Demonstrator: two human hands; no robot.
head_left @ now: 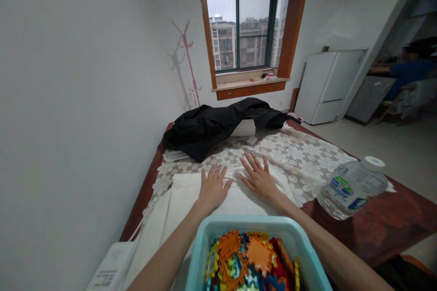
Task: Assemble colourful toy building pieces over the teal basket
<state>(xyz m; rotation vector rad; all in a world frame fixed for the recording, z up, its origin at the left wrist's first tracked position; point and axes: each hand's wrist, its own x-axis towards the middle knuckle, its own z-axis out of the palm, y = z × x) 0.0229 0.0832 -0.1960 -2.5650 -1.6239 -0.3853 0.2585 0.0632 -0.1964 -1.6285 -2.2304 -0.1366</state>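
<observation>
My left hand [212,187] lies flat, palm down and fingers spread, on a white cloth [177,204] spread over the table. My right hand [258,177] rests flat beside it at the cloth's far edge, fingers apart, touching the lace tablecloth [300,159]. Neither hand holds anything. Close in front of me stands a light blue plastic bin [205,245] filled with several colourful interlocking puzzle pieces [249,254].
A clear water bottle [351,186] stands on the dark red table [382,227] to the right. A black jacket [211,127] lies at the far end. A white device [109,268] sits bottom left. A white fridge [327,86] and a seated person [409,72] are far right.
</observation>
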